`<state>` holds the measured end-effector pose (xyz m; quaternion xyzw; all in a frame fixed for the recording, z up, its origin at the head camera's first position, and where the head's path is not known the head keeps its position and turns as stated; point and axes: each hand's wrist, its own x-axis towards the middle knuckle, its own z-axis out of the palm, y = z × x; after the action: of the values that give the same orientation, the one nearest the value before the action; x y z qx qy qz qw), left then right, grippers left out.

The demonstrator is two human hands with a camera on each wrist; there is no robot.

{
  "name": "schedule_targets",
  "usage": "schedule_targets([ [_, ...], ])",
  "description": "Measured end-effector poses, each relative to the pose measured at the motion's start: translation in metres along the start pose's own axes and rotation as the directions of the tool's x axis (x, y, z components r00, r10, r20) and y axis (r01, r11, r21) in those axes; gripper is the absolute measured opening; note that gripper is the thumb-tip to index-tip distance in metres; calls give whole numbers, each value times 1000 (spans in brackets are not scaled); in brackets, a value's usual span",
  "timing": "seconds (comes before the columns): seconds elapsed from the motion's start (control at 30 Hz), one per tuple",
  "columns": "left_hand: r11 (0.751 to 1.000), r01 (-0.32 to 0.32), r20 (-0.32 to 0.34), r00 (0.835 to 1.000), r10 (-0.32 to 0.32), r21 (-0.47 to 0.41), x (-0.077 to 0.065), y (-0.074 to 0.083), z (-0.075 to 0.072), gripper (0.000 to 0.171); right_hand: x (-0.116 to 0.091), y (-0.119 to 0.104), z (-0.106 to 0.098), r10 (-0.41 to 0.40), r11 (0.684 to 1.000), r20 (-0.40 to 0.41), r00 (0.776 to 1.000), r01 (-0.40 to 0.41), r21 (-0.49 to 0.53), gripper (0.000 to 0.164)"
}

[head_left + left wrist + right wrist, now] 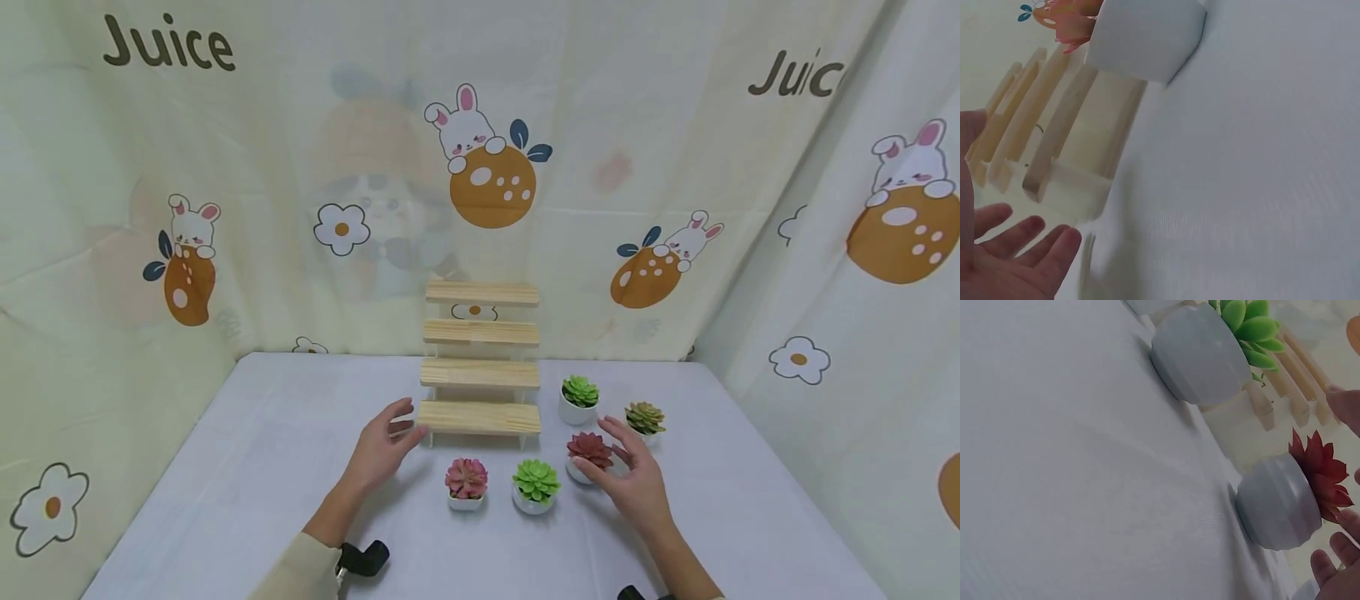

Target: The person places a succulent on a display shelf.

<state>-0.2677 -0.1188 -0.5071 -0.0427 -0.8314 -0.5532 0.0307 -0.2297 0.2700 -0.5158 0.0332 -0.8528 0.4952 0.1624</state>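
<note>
My left hand (378, 448) is beside the left end of a wooden four-step display stand (478, 417), its fingers spread and holding nothing. In the left wrist view its fingertips (1063, 244) come close to the stand's lower end. My right hand (636, 487) reaches around a dark red succulent (590, 448) in a white round pot (1279, 503). Thumb and fingers are parted on either side of the plant, with fingertips right at its leaves in the right wrist view. The pot stands upright on the table.
A pink succulent (467, 479) in a squarish white pot and a bright green one (536, 482) stand before the stand. Behind my right hand are another green succulent (580, 392) and an olive-brown one (645, 418). Printed curtains (285, 150) enclose the white table (247, 467).
</note>
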Motion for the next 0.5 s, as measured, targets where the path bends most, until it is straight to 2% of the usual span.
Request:
schedule_targets([
  [0.13, 991, 66, 10, 998, -65, -120, 4, 1, 6, 66, -3, 2, 2, 84, 996, 3, 996, -84, 14, 81],
  [0.27, 961, 143, 22, 990, -142, -235, 8, 3, 10, 61, -4, 1, 2, 146, 988, 13, 989, -147, 44, 86],
  [0.5, 913, 201, 25, 978, -206, -356, 17, 3, 14, 56, -1, -3, 4, 162, 980, 50, 986, -166, 109, 88],
])
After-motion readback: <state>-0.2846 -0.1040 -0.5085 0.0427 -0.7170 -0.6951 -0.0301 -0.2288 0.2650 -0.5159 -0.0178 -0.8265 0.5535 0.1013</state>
